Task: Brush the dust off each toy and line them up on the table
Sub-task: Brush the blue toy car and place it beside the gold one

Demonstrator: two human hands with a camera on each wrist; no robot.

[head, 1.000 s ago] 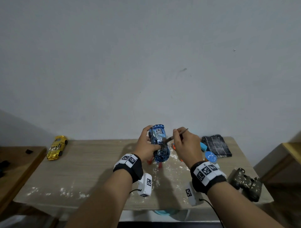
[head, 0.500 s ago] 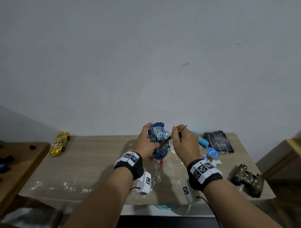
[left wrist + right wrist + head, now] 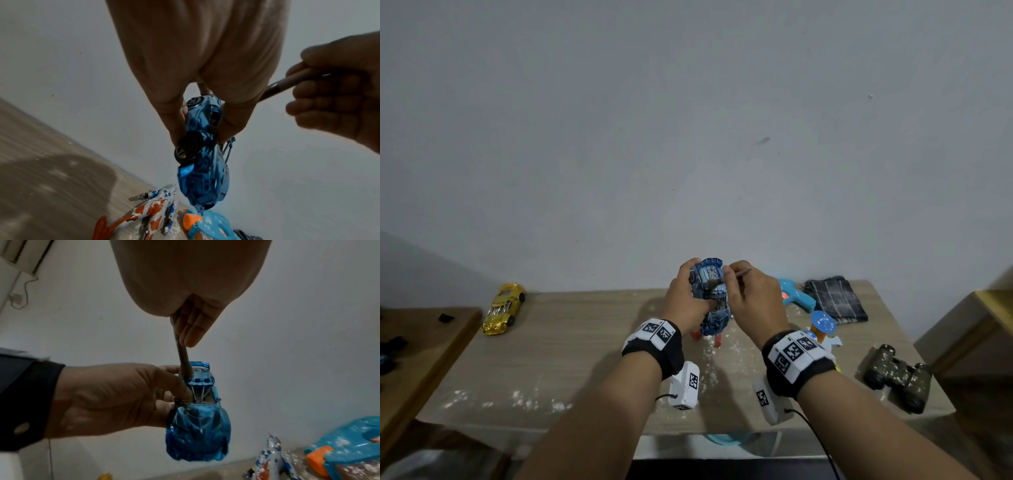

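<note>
While our left hand gripped the blue car, our right hand, pinching the brush, had moved up from the middle to its rear; dusting continued.

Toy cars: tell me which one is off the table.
The blue car, held up in the left hand; the gold car sits on the table's far left corner.

Left hand and right hand raised together, fingers curled.
</note>
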